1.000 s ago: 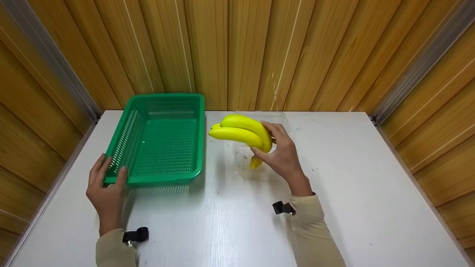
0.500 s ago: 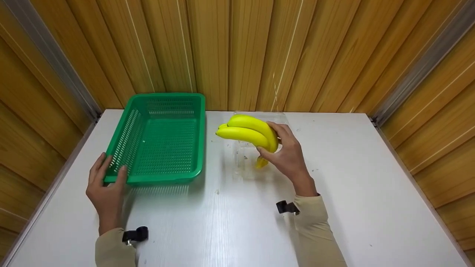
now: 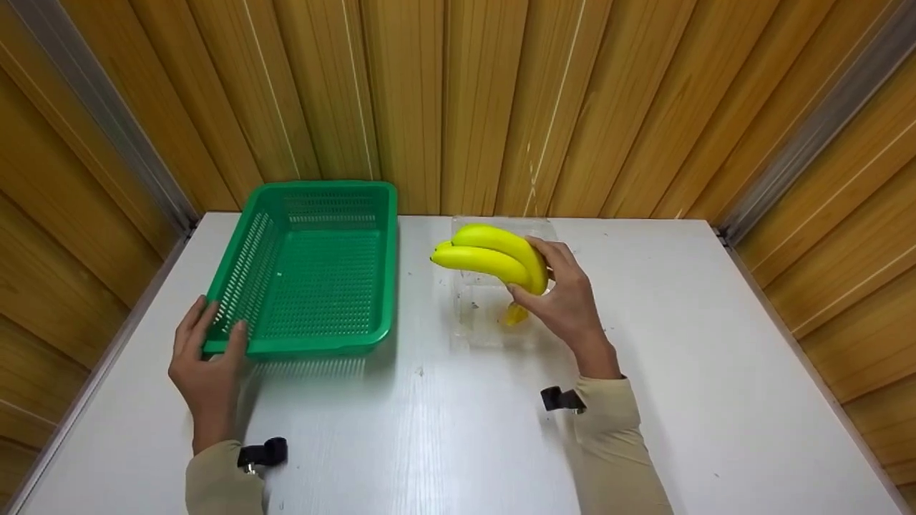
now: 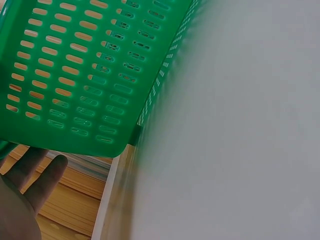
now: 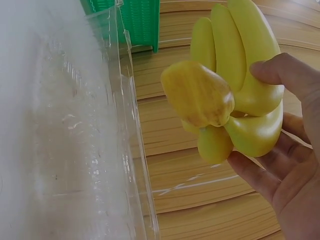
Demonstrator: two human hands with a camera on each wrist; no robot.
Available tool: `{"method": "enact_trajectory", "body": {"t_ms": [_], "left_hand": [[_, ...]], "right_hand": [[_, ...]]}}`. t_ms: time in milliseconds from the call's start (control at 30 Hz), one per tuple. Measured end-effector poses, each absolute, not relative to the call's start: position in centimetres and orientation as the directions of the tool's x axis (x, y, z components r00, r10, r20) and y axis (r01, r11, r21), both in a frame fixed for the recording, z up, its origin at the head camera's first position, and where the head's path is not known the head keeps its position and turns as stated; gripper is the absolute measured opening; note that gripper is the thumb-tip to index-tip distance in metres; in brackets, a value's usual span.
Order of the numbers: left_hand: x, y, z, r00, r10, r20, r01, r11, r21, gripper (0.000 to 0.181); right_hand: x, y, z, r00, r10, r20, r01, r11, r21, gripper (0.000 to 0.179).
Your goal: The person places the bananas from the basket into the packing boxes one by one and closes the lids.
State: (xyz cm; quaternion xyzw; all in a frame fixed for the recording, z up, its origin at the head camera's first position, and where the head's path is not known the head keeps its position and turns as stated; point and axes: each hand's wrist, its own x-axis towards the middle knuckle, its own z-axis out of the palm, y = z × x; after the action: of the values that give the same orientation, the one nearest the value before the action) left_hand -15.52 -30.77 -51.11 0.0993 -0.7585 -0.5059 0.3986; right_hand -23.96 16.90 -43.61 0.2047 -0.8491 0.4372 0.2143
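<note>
Toward the back edge of the table (image 3: pixel 429 443), right of its middle, we see a bunch of bananas (image 3: pixel 490 261) held up above a clear box (image 5: pixel 124 105). The relation we judge to matter most is the bunch to that box: in the right wrist view it sits higher than the rim and apart from the wall. Its long axis runs roughly level with the back edge, tips pointing left, while the stem hooks down on the near side.

Our right hand (image 3: pixel 569 300) is the nearer one and has hold of the fruit at its stem end, thumb on the near banana and fingers behind, spread as wide as the bunch there. The tips stand well out from the grip, leftward.

By the table's back left corner is a green basket (image 3: pixel 390 286). Our left hand (image 3: pixel 207 372) touches its front left corner, thumb over the front rim and fingers along the left side, spread and nearly straight; how firmly it presses we cannot tell.
</note>
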Motion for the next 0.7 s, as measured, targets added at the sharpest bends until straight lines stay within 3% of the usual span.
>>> {"method": "enact_trajectory", "body": {"t_ms": [700], "left_hand": [[-15.8, -30.9, -51.6, -0.652, -0.553, 0.518, 0.253, 0.486, 0.837, 0.050]], "right_hand": [[-24.2, 18.8, -43.7, -0.869, -0.146, 0.472, -0.461, 0.586, -0.667, 0.075]]}}
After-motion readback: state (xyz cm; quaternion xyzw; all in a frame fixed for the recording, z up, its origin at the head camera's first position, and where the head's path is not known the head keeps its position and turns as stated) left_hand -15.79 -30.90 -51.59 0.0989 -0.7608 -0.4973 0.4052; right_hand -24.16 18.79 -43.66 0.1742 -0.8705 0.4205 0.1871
